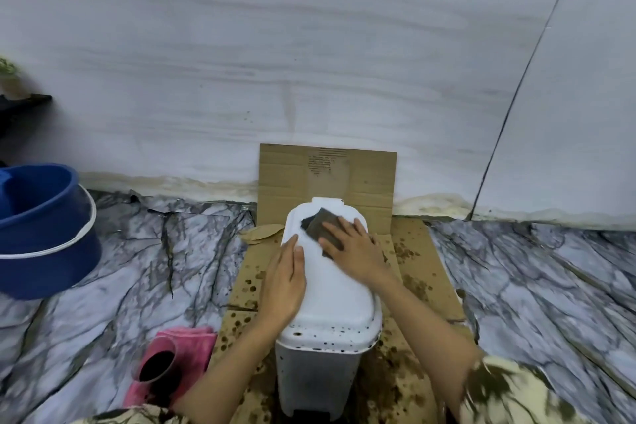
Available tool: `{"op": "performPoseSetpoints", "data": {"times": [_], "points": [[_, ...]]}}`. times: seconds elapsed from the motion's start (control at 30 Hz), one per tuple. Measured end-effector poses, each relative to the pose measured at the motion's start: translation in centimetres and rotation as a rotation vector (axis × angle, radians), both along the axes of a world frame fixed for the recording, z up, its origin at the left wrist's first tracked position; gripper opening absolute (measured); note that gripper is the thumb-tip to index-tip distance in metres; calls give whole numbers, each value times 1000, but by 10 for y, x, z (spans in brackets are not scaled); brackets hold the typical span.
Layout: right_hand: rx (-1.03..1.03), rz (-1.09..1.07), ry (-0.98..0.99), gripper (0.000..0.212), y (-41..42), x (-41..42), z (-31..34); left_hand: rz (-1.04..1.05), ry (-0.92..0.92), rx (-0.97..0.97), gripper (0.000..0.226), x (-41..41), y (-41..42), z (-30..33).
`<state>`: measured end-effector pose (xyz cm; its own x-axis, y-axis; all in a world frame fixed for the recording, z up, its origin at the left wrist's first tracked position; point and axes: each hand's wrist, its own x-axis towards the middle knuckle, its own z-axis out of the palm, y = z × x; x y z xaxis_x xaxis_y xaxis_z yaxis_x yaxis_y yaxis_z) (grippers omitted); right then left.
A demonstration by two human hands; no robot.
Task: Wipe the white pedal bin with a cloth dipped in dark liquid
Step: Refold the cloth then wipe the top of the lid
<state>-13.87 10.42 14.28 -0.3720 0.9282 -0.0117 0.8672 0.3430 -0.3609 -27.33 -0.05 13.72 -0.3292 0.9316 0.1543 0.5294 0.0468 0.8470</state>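
The white pedal bin (pixel 332 299) stands upright on stained cardboard, its lid shut and its front rim speckled with dark drops. A dark wet cloth (pixel 318 224) lies flat on the far part of the lid. My right hand (pixel 351 244) presses on the cloth with straight, spread fingers. My left hand (pixel 284 280) rests flat on the lid's left side, fingers straight. A clear cup of dark liquid (pixel 156 363) stands at the lower left, on a pink cloth (pixel 192 351).
A blue bucket (pixel 41 231) sits on the marble-patterned floor at the left. Brown cardboard (pixel 413 272) lies under the bin and leans up against the white wall behind it. Dry leaves (pixel 260 233) lie left of the lid.
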Motion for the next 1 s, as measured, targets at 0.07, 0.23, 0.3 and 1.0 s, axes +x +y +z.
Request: {"op": "performPoseSetpoints", "data": {"times": [0.07, 0.23, 0.3, 1.0], "points": [[-58, -102, 168, 54, 24, -2, 0, 9, 37, -1, 49, -1, 1, 0], [-185, -236, 687, 54, -7, 17, -5, 25, -9, 48, 39, -2, -2, 3], [-136, -230, 754, 48, -53, 29, -11, 35, -31, 53, 37, -2, -2, 4], [-46, -250, 690, 41, -68, 37, -17, 57, -54, 63, 32, -6, 0, -6]]}}
